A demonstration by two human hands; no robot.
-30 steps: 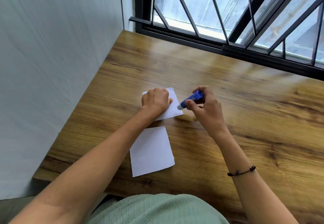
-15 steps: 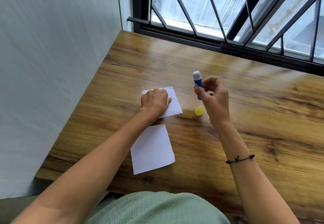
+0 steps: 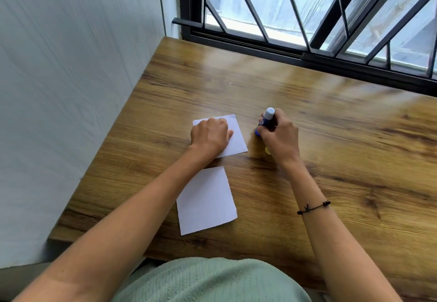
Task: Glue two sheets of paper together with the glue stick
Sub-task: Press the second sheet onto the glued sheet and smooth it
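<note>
The left hand [image 3: 209, 137] lies knuckles-up on the far sheet of paper [image 3: 234, 139], fingers curled under and pressing down — most likely to pin the sheet so it cannot slide when glue is rubbed across it. The right hand [image 3: 279, 136] grips the blue glue stick [image 3: 266, 120] just to the right of that sheet, fingers wrapped round the barrel with the pale glue end pointing up and away. The stick is uncapped; a small yellow cap [image 3: 267, 150] peeks out on the counter [image 3: 343, 159] just under the right palm, mostly hidden. Held upright like that, the stick looks as if it is being readied, perhaps twisted to raise the glue, though no turning can be read from here.

The near sheet of paper [image 3: 205, 201] lies flat and untouched closer to the body, just apart from the far one, partly crossed by the left forearm.

For room: the far sheet's right edge and near-right corner are bare, so the stick could come in from the right without meeting the left hand. The wall [image 3: 71, 89] closes the left side and the barred window [image 3: 307, 13] the back — open wood runs to the right. The near sheet sits close to the counter's front edge, so sliding it forward needs care.
</note>
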